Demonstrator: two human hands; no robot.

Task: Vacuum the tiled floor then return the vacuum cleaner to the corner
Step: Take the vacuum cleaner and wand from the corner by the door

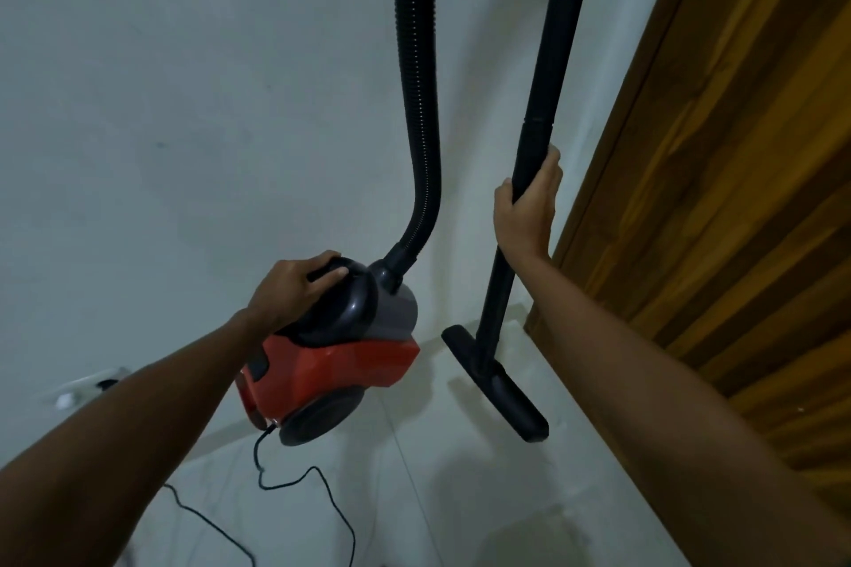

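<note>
Looks like the return step: vacuum [331, 364] sits on the tiles by the wall corner, left hand [294, 285] closed over its glossy black handle, red plastic body below the hand. Right hand [529, 207] wraps the smooth black wand [548, 106], flat nozzle [497, 382] on the floor below it, ribbed hose [416, 83] to its left. Cord [294, 481] loose on the tiles, not stowed yet.

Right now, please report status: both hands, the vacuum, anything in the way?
Left hand grips vacuum body handle. Right hand grips wand, floor head in corner. Power cord loose on floor.
</note>
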